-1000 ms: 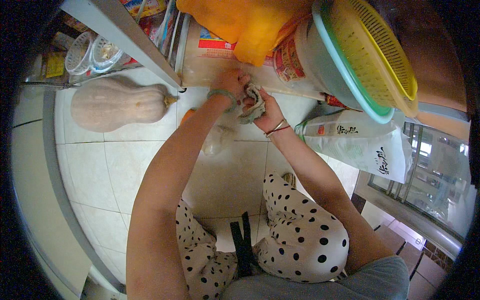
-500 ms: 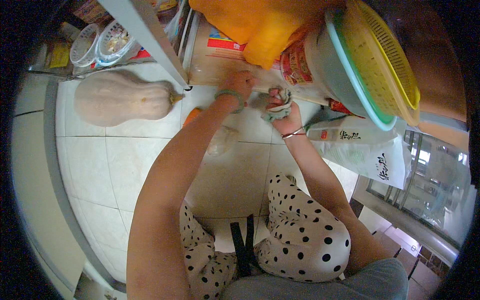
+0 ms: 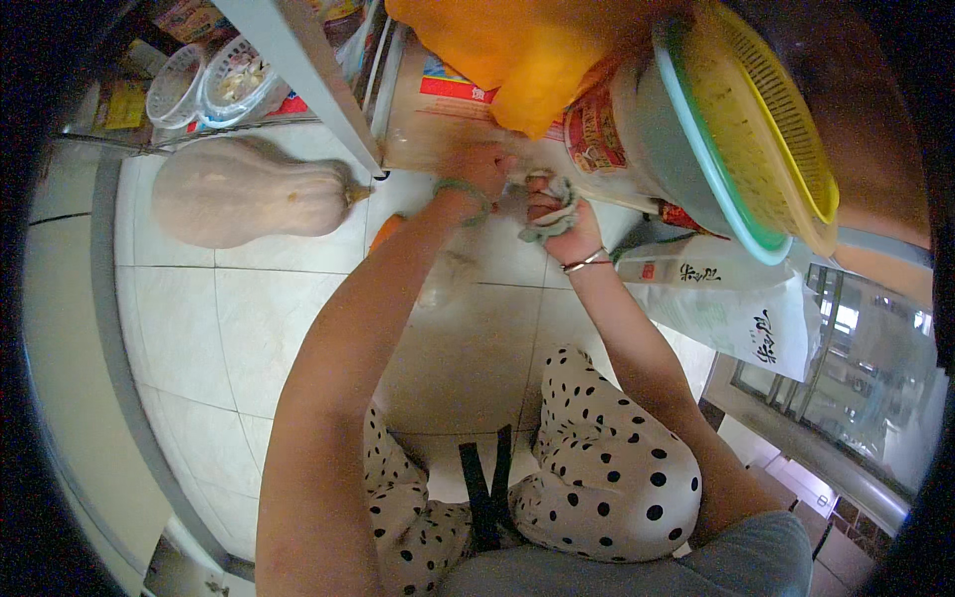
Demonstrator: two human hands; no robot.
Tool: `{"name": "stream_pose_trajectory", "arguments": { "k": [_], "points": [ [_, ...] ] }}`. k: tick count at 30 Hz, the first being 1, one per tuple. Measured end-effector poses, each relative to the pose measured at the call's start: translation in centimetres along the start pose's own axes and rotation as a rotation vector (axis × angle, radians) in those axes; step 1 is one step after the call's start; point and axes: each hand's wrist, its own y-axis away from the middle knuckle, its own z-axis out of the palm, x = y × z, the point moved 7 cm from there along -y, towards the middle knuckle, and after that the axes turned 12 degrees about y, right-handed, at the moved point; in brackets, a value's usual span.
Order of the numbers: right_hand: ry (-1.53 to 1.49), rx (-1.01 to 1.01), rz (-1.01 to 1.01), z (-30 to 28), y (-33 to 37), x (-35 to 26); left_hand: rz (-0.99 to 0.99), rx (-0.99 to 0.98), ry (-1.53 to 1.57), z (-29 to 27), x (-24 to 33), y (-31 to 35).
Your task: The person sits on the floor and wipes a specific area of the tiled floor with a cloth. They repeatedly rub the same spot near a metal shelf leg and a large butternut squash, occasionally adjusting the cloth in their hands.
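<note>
A crumpled grey-green cloth (image 3: 550,221) is in my right hand (image 3: 575,239), its fingers curled round it just above the tiled floor. Close by on its left is my left hand (image 3: 479,167), in front of the cardboard box (image 3: 413,134); motion smears its fingers, so its grip is unclear. Below my left wrist a clear plastic bag (image 3: 450,279) lies on the tiles, partly behind the forearm. An orange thing (image 3: 385,235) peeks out from behind that forearm, mostly hidden.
A large pale butternut squash (image 3: 249,191) rests beside a metal shelf leg (image 3: 323,95). White baskets (image 3: 177,90) stand at the far left. Orange cloth (image 3: 517,60) hangs over the box. On the right are stacked basins and colanders (image 3: 731,129) and a white printed bag (image 3: 721,298).
The whole view has shifted slightly. My left hand is more blurred and sits a little nearer the cloth, which stays in my right hand.
</note>
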Motion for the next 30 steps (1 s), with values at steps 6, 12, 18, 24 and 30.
{"name": "stream_pose_trajectory", "arguments": {
  "k": [6,12,18,24,30],
  "points": [
    [-0.189,-0.340,0.088,1.5,-0.2,0.9,-0.104,0.014,0.130,0.5,-1.5,-0.2],
    [-0.127,-0.189,0.134,1.2,-0.7,2.0,-0.246,-0.023,0.386,-0.2,1.7,1.5],
    [0.385,-0.071,0.140,2.2,0.8,2.2,-0.191,-0.066,0.347,0.4,-0.8,0.1],
    [0.584,-0.075,0.015,-1.3,5.3,-0.8,-0.168,0.065,0.340,-0.2,0.2,1.4],
    [0.519,-0.138,-0.071,-2.4,7.7,-3.6,-0.382,0.145,0.706,1.0,0.8,3.3]
  ]
}}
